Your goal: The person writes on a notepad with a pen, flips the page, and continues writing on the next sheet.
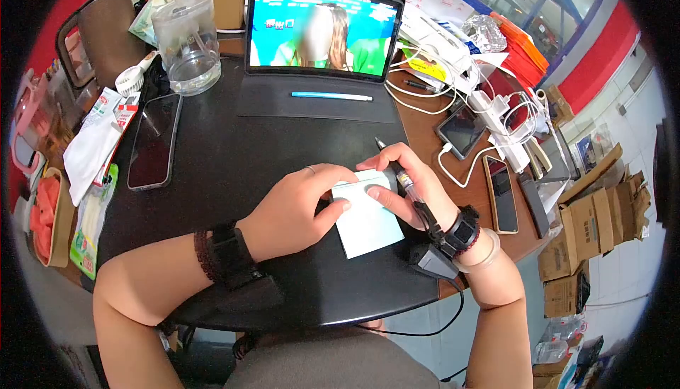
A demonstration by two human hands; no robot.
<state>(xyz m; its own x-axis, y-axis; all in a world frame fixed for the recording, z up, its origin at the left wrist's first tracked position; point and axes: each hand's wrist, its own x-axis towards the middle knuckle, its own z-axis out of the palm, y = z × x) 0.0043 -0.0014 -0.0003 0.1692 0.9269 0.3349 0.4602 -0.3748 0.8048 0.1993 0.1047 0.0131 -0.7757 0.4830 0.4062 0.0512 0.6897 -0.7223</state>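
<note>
A small pale sticky note pad [370,227] sits tilted between my two hands, over the black desk mat [212,212]. My left hand [301,205] is closed at the pad's upper left edge, its thumb lying near the paper. On the other side, my right hand [418,187] pinches the pad's top right part, thumb on its face. A pen [405,180] is tucked in that same hand, its tip pointing up and away from me. Part of the pad's top edge is hidden by my fingers.
A tablet [322,31] stands at the back, with a blue-white stylus [331,96] before it. A phone [154,141] and a clear plastic container [188,43] are at left. White cables, a power strip [499,130] and another phone [501,194] crowd the right.
</note>
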